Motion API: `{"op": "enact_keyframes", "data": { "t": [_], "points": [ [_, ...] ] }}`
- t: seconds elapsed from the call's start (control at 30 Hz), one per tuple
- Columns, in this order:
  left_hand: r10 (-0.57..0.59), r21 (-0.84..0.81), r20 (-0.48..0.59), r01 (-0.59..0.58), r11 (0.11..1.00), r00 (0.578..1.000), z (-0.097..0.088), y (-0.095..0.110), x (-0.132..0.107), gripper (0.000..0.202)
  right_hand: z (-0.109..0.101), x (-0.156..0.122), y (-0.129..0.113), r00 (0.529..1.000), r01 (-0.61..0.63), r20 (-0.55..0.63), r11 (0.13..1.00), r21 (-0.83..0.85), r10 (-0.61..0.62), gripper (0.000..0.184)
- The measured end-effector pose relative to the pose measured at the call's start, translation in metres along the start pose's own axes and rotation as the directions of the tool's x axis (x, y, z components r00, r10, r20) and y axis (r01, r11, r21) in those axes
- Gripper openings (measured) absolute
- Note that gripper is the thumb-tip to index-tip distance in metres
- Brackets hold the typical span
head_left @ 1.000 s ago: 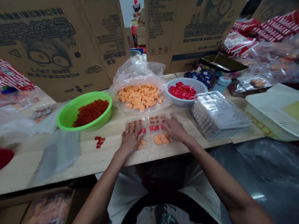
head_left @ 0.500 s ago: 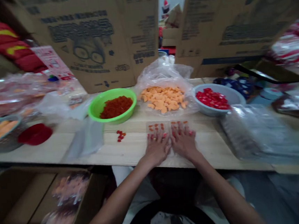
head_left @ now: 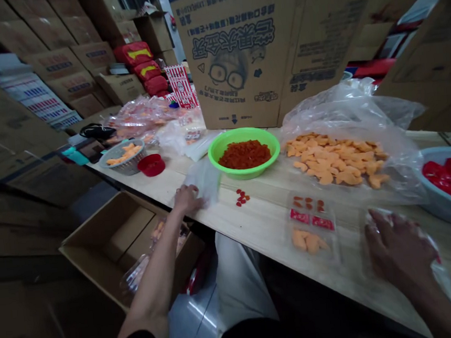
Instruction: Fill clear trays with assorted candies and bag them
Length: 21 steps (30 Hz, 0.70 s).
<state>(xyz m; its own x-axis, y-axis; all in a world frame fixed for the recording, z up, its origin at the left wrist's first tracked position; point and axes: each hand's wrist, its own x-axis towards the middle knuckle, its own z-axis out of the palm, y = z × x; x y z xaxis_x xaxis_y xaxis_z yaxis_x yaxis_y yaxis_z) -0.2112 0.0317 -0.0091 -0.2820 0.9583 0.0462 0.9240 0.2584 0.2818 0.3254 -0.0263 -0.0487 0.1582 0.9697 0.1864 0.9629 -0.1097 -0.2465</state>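
My left hand [head_left: 186,198] reaches out to the left table edge, its fingers curled on a clear plastic bag [head_left: 205,177] that lies flat beside the green bowl [head_left: 219,147]. My right hand [head_left: 398,248] lies flat, fingers spread, on a clear plastic tray [head_left: 442,271] near the front edge. Between the hands sits a filled clear tray [head_left: 311,224] holding small red candies, red packets and orange crackers. A few loose red candies [head_left: 241,197] lie on the wooden table [head_left: 265,223].
The green bowl holds red-orange candies. An open plastic bag of orange crackers [head_left: 335,162] and a pale bowl of red packets [head_left: 433,201] stand behind. A red lid [head_left: 151,165] and a wire basket [head_left: 124,157] sit far left. An open carton [head_left: 98,243] is below; big cartons [head_left: 239,57] wall the back.
Both hands left the pair of trays. My left hand went far left to the plastic bag; my right hand slid one tray to the right. The view turned left.
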Motion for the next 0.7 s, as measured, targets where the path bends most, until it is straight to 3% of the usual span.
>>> {"op": "enact_keyframes", "data": {
  "t": [0.1,0.23,0.3,0.4,0.53,0.6,0.7],
  "points": [
    [0.007,0.008,0.090,-0.008,1.000,0.996,0.004,-0.025,0.014,0.026,-0.002,0.002,-0.034,0.994,0.107,0.002,0.993,0.045,-0.107,0.063],
    [0.004,0.031,-0.012,-0.004,1.000,1.000,0.008,-0.016,0.010,0.026,0.001,0.000,-0.076,0.976,0.214,0.005,0.970,0.117,-0.216,0.058],
    [0.032,0.059,-0.149,-0.023,0.998,0.988,0.003,-0.002,-0.003,0.032,-0.002,-0.006,-0.097,0.964,0.257,0.021,0.952,0.164,-0.264,0.055],
    [0.188,0.069,-0.356,-0.175,0.982,0.915,-0.004,0.034,-0.036,0.037,-0.021,-0.021,-0.134,0.911,0.383,0.030,0.872,0.304,-0.410,0.049],
    [0.485,-0.036,-0.310,-0.520,0.854,0.818,-0.001,0.101,-0.086,0.035,-0.055,-0.036,-0.188,0.776,0.522,0.046,0.682,0.513,-0.629,0.072],
    [0.626,-0.064,-0.258,-0.659,0.749,0.736,0.005,0.130,-0.104,0.029,-0.062,-0.034,-0.203,0.764,0.522,0.061,0.672,0.525,-0.642,0.071],
    [0.746,-0.102,-0.213,-0.773,0.626,0.631,0.016,0.159,-0.117,0.023,-0.057,-0.019,-0.200,0.806,0.454,0.167,0.774,0.442,-0.568,0.048]
  ]
}}
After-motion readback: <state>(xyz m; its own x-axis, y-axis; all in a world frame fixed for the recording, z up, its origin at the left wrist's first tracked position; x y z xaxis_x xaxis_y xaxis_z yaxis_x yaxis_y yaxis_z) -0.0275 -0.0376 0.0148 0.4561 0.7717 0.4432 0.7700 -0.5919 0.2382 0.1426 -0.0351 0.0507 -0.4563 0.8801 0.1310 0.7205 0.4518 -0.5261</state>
